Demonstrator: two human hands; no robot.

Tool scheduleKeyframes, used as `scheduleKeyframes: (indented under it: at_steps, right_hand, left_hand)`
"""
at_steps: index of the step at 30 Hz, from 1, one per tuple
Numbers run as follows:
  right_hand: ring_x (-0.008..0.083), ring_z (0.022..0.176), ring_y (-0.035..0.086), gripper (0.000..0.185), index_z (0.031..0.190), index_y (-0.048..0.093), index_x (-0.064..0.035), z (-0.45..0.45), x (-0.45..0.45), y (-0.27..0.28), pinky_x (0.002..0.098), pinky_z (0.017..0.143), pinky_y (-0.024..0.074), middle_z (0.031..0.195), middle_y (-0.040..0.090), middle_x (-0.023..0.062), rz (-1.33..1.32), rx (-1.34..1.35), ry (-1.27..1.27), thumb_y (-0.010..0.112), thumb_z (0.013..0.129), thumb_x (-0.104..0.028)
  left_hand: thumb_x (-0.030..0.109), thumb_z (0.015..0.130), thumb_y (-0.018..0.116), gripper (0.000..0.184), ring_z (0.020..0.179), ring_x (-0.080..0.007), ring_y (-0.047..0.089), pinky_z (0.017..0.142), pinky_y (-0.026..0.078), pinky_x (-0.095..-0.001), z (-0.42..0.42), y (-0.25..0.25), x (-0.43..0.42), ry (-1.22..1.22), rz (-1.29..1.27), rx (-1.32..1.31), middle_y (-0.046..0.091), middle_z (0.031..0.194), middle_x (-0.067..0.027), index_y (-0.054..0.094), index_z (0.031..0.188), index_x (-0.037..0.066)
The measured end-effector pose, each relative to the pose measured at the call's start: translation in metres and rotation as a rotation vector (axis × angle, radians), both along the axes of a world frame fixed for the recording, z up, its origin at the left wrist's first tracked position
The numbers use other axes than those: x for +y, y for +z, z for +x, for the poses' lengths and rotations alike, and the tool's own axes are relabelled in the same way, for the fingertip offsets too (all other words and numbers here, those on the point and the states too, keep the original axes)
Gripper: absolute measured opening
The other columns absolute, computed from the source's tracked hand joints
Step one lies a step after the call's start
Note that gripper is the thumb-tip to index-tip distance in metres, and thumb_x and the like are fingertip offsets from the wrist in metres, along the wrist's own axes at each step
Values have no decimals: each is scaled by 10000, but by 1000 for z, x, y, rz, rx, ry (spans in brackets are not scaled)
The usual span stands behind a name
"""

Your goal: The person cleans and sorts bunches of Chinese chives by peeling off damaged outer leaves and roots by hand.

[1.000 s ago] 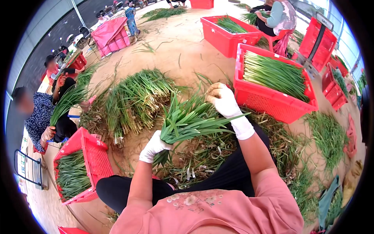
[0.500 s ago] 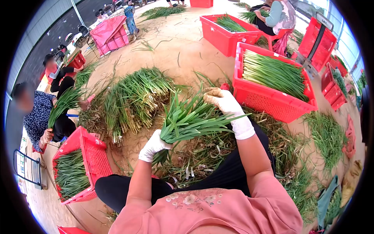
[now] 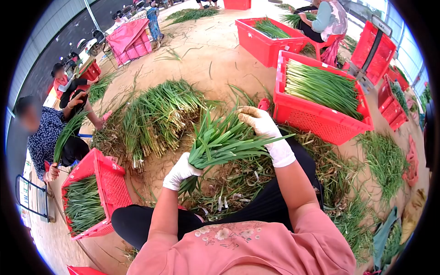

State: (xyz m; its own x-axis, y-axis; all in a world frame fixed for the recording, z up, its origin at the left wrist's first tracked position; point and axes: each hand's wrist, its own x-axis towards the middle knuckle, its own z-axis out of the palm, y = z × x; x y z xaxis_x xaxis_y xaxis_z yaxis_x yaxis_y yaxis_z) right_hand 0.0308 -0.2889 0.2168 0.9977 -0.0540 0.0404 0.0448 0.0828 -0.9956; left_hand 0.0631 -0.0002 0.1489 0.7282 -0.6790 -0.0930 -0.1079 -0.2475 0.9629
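My left hand (image 3: 182,173), in a white glove, is wrapped round a bunch of long green leaves (image 3: 220,146) that fan out up and to the right. My right hand (image 3: 260,121), gloved too and stained at the fingers, is bent beside the upper right of the bunch. Its fingertips are close together at the leaves; whatever they hold is too small to make out. A heap of green stalks with pale ends (image 3: 160,119) lies on the ground beyond my left hand.
A red crate of stalks (image 3: 321,121) stands at the right, another red crate (image 3: 117,183) at the left. Loose leaf litter (image 3: 339,183) surrounds my legs. A co-worker in a dark patterned top (image 3: 46,133) sits at the left, holding greens. More crates and people are farther back.
My right hand has shifted slightly left and down beside the bunch. My left hand keeps its hold almost unmoved. The left co-worker's hands have moved apart, one raised and one lowered with the greens.
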Motion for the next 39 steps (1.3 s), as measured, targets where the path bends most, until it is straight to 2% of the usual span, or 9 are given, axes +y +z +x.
scheduleKeyframes:
  at_steps: [5, 7, 8, 16, 22, 30, 33, 36, 39]
  right_hand:
    - [152, 937, 532, 255, 969, 612, -1, 16, 0, -23, 286, 835, 414, 987, 597, 39, -118, -28, -110, 669, 776, -156]
    - [239, 963, 525, 214, 842, 605, -62, 18, 2, -23, 364, 838, 419, 926, 584, 50, -1103, -725, -679, 690, 653, -117]
    - [322, 1166, 356, 239, 818, 599, -82, 14, -4, -21, 478, 951, 272, 1106, 495, 66, -1235, -632, -725, 658, 592, -130]
    - [246, 996, 488, 280, 954, 632, -80, -51, -10, 54, 377, 889, 380, 1025, 563, 77, -773, -839, -956, 710, 686, -61]
    - [216, 788, 515, 286, 927, 652, -159, -37, 65, 36, 384, 751, 338, 787, 554, 12, -1030, -646, -600, 715, 677, -282]
    - [185, 783, 539, 156, 844, 649, -133, -14, 79, 0, 359, 732, 365, 798, 578, 2, -1064, -501, -577, 702, 699, -159]
    - [119, 851, 541, 147, 968, 579, -24, -14, 86, -6, 241, 770, 435, 895, 566, 9, 630, -192, -418, 601, 824, -12]
    - [131, 873, 529, 176, 988, 591, -33, -23, 52, 21, 244, 825, 429, 952, 557, 30, 872, -342, -349, 609, 816, 1]
    - [218, 1018, 481, 352, 950, 663, -132, -37, 56, 47, 357, 882, 390, 1036, 540, 68, -501, -678, -622, 764, 617, -85]
  left_hand:
    - [5, 556, 704, 272, 654, -58, 463, 617, 436, -250, 1, -3, 1, -9, 9, -1, 571, 675, 29, 607, 809, -9]
    - [2, 554, 701, 277, 653, -59, 465, 617, 437, -249, 2, -2, 1, 3, -10, -10, 573, 677, 30, 610, 815, -7]
    - [-1, 552, 699, 282, 651, -59, 467, 618, 437, -249, 2, -2, 2, 13, -27, -16, 575, 679, 31, 613, 820, -6]
    - [-1, 481, 695, 546, 775, -112, 514, 754, 443, -284, 6, 8, 5, 159, -97, 101, 582, 855, 8, 574, 1013, 20]
    - [1, 478, 697, 449, 739, -107, 521, 723, 446, -273, 7, 8, -1, 153, -60, 108, 582, 798, 8, 594, 914, 29]
    - [-23, 534, 670, 182, 602, -41, 471, 561, 423, -242, -1, 4, -2, 186, -108, -1, 558, 626, 41, 621, 706, 8]
    - [-19, 508, 677, 277, 633, -68, 488, 602, 428, -250, 4, 6, 1, 207, -96, 46, 555, 677, 34, 610, 774, 17]
    - [-22, 494, 684, 307, 637, -88, 503, 620, 432, -255, -3, 12, 1, 284, -109, 124, 548, 698, 32, 600, 785, 28]
    - [-56, 545, 660, 159, 569, -59, 479, 528, 403, -247, -1, 10, -1, 336, -139, 87, 550, 631, 39, 619, 683, 10]
